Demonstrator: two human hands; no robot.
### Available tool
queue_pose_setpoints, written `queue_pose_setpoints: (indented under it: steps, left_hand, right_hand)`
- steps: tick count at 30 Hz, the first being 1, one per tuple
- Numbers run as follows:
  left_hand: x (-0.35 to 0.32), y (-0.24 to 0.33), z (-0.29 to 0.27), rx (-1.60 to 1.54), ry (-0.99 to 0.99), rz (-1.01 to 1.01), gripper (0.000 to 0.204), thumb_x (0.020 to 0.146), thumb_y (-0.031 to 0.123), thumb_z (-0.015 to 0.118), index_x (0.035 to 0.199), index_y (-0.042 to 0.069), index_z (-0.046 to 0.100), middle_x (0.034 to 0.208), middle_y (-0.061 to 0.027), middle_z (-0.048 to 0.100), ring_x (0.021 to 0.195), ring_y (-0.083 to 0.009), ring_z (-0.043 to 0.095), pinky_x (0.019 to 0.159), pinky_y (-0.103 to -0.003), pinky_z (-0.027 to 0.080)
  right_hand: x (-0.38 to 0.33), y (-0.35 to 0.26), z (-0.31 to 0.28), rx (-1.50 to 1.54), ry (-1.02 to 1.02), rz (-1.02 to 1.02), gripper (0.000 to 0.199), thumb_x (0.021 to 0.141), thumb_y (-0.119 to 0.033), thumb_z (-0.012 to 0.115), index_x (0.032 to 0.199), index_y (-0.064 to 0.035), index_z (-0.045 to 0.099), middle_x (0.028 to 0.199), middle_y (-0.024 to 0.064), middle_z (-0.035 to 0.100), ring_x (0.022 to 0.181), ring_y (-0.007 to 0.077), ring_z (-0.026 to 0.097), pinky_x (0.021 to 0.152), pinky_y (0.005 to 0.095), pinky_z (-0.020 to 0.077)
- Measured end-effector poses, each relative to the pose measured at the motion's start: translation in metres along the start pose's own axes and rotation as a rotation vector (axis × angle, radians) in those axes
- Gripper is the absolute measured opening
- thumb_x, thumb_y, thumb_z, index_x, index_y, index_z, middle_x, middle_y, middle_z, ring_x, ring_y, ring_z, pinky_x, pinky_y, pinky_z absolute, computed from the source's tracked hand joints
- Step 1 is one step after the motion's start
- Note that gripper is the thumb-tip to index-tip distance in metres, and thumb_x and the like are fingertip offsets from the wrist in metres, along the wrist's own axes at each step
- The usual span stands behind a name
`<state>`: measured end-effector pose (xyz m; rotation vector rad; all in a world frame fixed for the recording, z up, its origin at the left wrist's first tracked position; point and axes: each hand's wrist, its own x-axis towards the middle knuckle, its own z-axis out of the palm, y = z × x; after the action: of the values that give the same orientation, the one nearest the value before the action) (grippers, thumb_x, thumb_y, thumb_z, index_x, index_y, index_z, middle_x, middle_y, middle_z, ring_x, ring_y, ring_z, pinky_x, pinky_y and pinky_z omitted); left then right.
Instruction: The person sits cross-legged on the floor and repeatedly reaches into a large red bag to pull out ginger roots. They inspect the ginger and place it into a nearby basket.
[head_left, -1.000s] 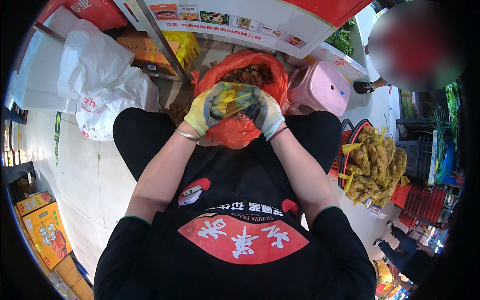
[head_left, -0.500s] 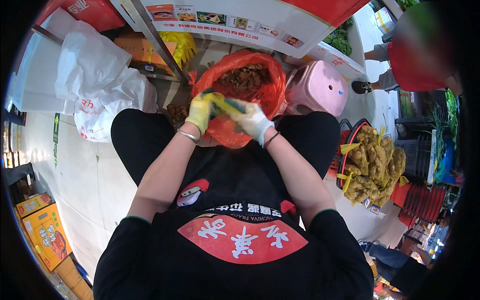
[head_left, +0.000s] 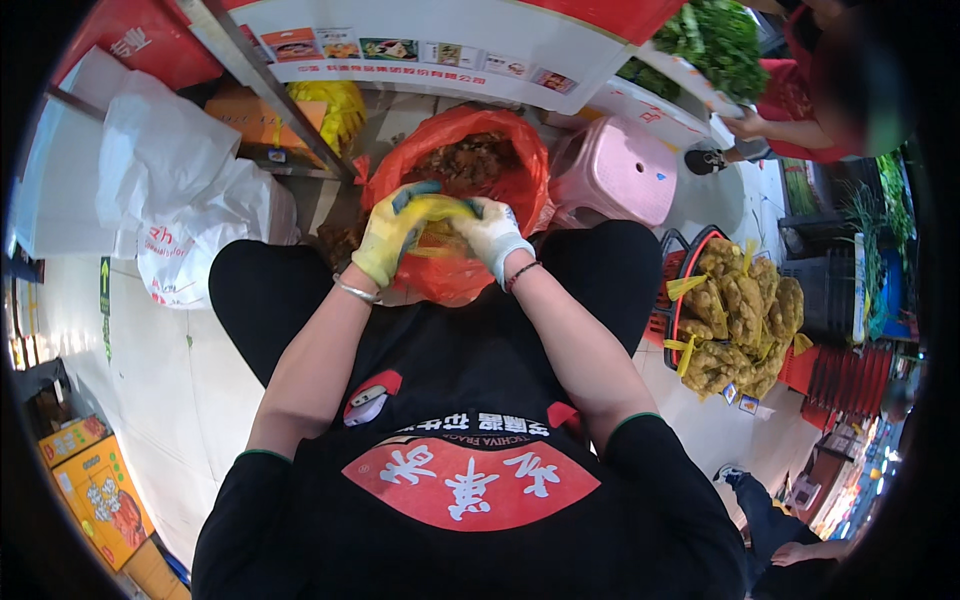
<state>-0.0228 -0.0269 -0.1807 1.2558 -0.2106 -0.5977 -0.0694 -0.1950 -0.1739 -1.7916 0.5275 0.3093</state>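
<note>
My left hand wears a yellow glove and my right hand a white one. Both are closed on a yellow band that arches between them over a brownish lump of root, held close to my chest. Right behind the hands stands an open red plastic bag filled with brown knobbly roots. To my right a red basket holds root bundles tied with yellow bands.
A pink plastic stool stands beside the red bag. White plastic bags lie at the left under a metal shelf leg. Orange cartons sit at the lower left. Another person stands at the upper right near leafy greens.
My hands drew slightly apart half a second ago and have closed together again, with the yellow band now arched between them. The person at the upper right has shifted.
</note>
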Motion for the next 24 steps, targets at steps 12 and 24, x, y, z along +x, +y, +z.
queue_pose_setpoints:
  steps: [12, 24]
  left_hand:
    - [0.010, -0.048, -0.034, -0.414, -0.027, 0.010, 0.052, 0.093, 0.037, 0.052, 0.129, 0.001, 0.046, 0.112, -0.0118, 0.061, 0.103, -0.0226, 0.059, 0.088, -0.035, 0.049]
    - [0.003, -0.014, -0.007, 0.093, 0.052, 0.026, 0.031, 0.091, 0.022, 0.057, 0.114, 0.002, 0.059, 0.095, -0.0027, 0.065, 0.076, -0.0089, 0.057, 0.067, -0.024, 0.046]
  right_hand:
    - [-0.014, -0.013, 0.008, -0.239, -0.114, -0.148, 0.051, 0.081, -0.028, 0.062, 0.126, -0.0047, 0.054, 0.110, 0.0224, 0.062, 0.101, 0.0348, 0.061, 0.088, 0.0374, 0.0473]
    - [-0.009, -0.006, -0.001, -0.112, -0.111, -0.134, 0.043, 0.076, -0.011, 0.069, 0.114, 0.0049, 0.058, 0.092, 0.0125, 0.068, 0.085, 0.0177, 0.065, 0.079, 0.0284, 0.0514]
